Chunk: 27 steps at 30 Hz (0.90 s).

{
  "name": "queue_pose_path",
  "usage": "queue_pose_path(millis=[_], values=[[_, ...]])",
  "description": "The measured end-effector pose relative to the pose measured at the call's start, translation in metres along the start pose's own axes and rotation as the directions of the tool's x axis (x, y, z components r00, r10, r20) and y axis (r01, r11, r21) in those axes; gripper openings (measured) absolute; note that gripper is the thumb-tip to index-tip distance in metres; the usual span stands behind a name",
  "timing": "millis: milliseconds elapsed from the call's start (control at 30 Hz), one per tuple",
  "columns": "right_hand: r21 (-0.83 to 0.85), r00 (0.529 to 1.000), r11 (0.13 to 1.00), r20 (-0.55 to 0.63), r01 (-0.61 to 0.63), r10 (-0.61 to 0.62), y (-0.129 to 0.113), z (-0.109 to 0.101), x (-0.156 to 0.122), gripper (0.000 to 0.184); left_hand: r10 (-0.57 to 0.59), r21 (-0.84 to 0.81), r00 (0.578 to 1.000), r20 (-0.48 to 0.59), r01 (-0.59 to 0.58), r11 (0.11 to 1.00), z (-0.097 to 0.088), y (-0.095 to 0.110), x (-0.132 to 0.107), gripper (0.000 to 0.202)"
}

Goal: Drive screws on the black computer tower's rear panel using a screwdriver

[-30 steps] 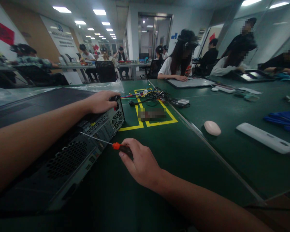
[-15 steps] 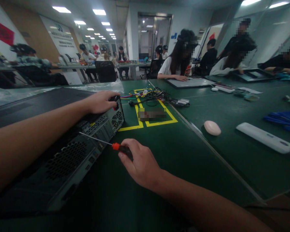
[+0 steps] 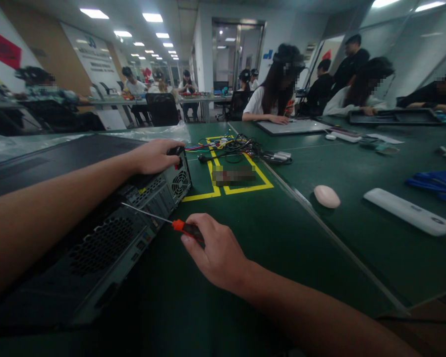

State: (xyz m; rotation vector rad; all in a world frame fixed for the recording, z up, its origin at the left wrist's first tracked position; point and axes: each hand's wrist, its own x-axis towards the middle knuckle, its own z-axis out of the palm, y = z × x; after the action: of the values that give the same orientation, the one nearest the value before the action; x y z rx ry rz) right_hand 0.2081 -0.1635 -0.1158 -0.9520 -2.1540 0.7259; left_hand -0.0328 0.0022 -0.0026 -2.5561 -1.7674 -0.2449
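Observation:
A black desktop computer case lies on the left of the green table, its rear panel with vents and ports turned towards me. My left hand grips the far upper corner of the case, the thumb bent over the edge near the round fan grille. In my right hand is a screwdriver with an orange and black handle, held between thumb and fingers. Its thin shaft points left, and the tip lies at the rear panel above the honeycomb vent. Whether the tip sits in a screw I cannot tell.
Beyond the case, tangled cables lie by yellow tape lines with a blurred-out object. To the right are a pale pink rounded object, a long white device and a blue bundle. Several people work across the table.
Both my hands, the screwdriver and the case look nearly unmoved. In the background at right, a co-worker's dark tray-like panel has shifted and a standing person has changed posture.

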Motion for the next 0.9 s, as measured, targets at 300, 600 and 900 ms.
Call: queue_pose_path(millis=[300,600,900], values=[[-0.021,1.000,1.000,-0.004,-0.003,0.003,-0.0008,0.0004,-0.0003,0.021,-0.017,0.002,1.000,0.008,0.017,1.000,-0.0016,0.0023,-0.0015,0.074],[-0.033,1.000,0.999,-0.007,0.008,-0.009,-0.0004,0.0001,-0.0003,0.028,-0.020,0.003,1.000,0.007,0.020,1.000,-0.0009,0.0027,-0.0019,0.077],[-0.001,1.000,1.000,-0.023,0.018,-0.018,0.0016,0.0041,-0.0006,0.029,-0.053,-0.027,0.999,0.013,0.053,0.998,0.0001,0.0003,0.0004,0.079]])
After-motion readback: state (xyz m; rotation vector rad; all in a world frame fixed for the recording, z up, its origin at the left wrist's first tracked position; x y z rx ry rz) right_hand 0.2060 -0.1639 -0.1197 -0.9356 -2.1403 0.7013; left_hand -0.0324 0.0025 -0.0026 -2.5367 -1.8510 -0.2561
